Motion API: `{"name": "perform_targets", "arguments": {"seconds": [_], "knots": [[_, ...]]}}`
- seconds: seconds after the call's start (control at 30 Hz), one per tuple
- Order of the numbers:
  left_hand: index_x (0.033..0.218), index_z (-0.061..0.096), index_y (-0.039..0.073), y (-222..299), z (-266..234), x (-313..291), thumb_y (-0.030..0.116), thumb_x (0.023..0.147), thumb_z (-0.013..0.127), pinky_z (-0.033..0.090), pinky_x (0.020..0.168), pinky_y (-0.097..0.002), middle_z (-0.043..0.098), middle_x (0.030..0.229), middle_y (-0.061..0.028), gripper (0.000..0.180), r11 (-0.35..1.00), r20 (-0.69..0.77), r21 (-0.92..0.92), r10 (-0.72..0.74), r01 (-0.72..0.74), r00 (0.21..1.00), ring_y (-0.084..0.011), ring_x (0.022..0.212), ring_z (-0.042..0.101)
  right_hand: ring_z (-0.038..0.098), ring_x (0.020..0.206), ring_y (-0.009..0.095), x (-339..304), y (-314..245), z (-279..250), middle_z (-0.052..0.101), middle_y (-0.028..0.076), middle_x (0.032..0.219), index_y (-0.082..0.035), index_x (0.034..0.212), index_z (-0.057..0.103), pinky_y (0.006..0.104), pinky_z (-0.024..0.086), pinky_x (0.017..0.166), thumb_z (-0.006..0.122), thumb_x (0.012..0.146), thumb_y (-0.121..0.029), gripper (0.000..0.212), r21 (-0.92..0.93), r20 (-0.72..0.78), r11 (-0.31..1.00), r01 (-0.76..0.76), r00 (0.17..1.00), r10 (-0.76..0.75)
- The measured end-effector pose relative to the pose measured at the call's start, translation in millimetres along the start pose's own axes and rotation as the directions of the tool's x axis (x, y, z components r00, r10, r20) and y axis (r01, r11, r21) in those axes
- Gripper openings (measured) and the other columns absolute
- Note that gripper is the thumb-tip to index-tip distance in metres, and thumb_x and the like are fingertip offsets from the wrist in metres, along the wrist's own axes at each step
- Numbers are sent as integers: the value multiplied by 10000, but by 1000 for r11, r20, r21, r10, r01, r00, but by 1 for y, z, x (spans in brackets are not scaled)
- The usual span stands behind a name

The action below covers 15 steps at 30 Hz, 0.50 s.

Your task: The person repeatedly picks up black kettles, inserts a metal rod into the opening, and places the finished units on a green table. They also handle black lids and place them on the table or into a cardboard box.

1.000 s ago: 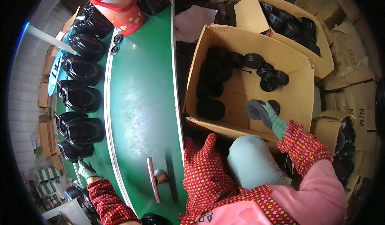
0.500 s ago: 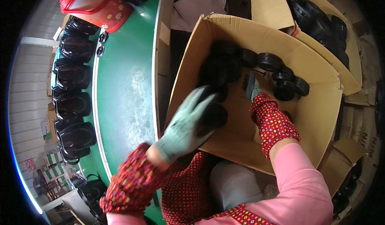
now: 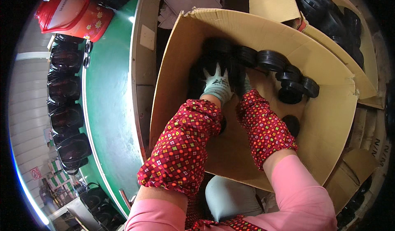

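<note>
Both of my hands are down inside a large cardboard box (image 3: pixel 181 46), among black round ring-shaped parts (image 3: pixel 269 60). My left hand (image 3: pixel 218 84), in a pale green knit glove, has its fingers spread over dark parts at the box's left side. Close beside it is my right hand (image 3: pixel 247 84), gloved too, its fingers lost in shadow against a black part. Whether it grips that part is hidden. To the right of my hands, several black rings (image 3: pixel 290 92) lie in a loose row, and another dark round part (image 3: pixel 291 125) sits beside my right sleeve.
Left of the box runs a green-topped bench (image 3: pixel 109 74) with a red flowered container (image 3: pixel 76 15) and a row of glossy black shells (image 3: pixel 66 89). A second box holding black parts (image 3: pixel 329 21) stands at the far right. Loose cardboard (image 3: pixel 191 0) lies beyond the box.
My left hand has moved forward and right, from the box's near left side to the dark parts. My right hand has shifted slightly left, and the view has shifted.
</note>
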<state>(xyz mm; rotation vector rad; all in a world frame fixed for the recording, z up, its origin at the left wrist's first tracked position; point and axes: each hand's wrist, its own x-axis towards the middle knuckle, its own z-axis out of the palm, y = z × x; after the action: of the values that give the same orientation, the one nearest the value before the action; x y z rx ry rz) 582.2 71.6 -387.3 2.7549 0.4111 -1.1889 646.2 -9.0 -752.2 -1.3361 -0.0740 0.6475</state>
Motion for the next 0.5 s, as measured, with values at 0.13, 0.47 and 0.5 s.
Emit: {"name": "perform_targets", "arguments": {"seconds": [0.13,0.47,0.5], "knots": [[1634,350,179,-45,39,8,523,901,706,214,1237,-683,193,1724,-183,885,998,-180,-61,-36,25,983,-580,1529,164,666,1132,311,-33,-6,62,674,155,1326,-35,1473,538,396,563,938,625,1046,-342,532,-97,-115,993,69,990,-80],[1504,533,187,0,32,-111,419,933,685,266,1164,-726,386,1619,-175,635,993,-553,74,121,-97,824,-597,1439,273,629,1234,295,-149,-181,45,643,158,1366,-42,1488,507,398,533,1048,559,1091,-265,458,560,-2,805,-198,971,240],[1480,567,156,1,17,-137,364,901,701,290,1150,-716,415,1594,-186,630,978,-561,174,192,-112,805,-595,1427,293,628,1235,293,-159,-198,47,642,158,1365,-41,1487,504,397,531,1054,560,1091,-259,456,455,-13,880,-139,987,162]]}}
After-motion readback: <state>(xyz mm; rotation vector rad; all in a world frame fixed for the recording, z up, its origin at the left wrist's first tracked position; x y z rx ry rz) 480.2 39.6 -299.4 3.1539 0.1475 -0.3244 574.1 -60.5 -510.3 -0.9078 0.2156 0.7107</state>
